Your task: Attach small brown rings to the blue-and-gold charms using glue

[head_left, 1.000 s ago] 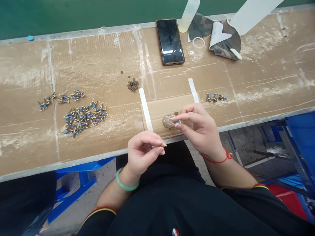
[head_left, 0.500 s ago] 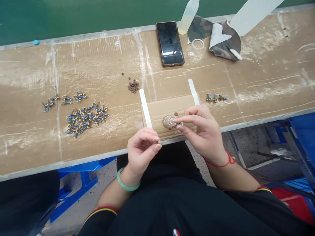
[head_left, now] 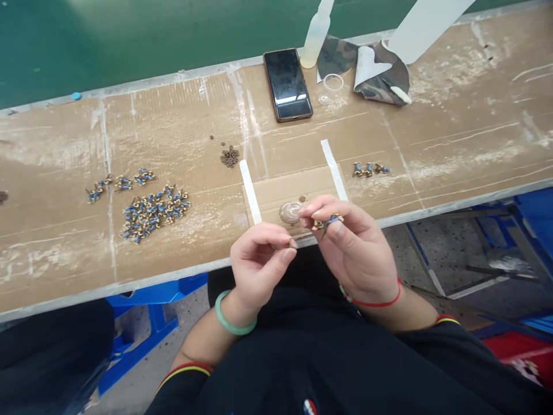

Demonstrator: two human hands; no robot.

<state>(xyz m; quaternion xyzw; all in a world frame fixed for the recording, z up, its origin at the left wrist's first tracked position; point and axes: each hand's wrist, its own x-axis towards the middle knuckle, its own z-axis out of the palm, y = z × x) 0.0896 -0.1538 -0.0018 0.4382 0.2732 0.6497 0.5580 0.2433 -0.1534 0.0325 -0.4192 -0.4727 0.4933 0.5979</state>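
– Close by the front edge of the table (head_left: 185, 138), noticed the left hand (head_left: 261, 265)?
– Yep, saw thumb and fingertips nearly meeting. Couldn't tell if gripping anything, tbh.
– And with the right hand (head_left: 363, 259)?
– Held a small blue-and-yellow figure (head_left: 332, 221) up, just beside that round clear dish (head_left: 289, 213) on the cardboard pad (head_left: 279, 189).
– Worried at all?
– Kinda. Feared a drop off the edge, caused by such a fingertip-only pinch. Also feared bumping the dish, thanks to fingers that close.
– Further off, spotted much?
– Saw more figures (head_left: 154, 211) piled to the left, brown rings (head_left: 230, 156) heaped beside a white strip (head_left: 250, 191), then a phone (head_left: 288, 85) by a bottle (head_left: 315, 39) at the back.
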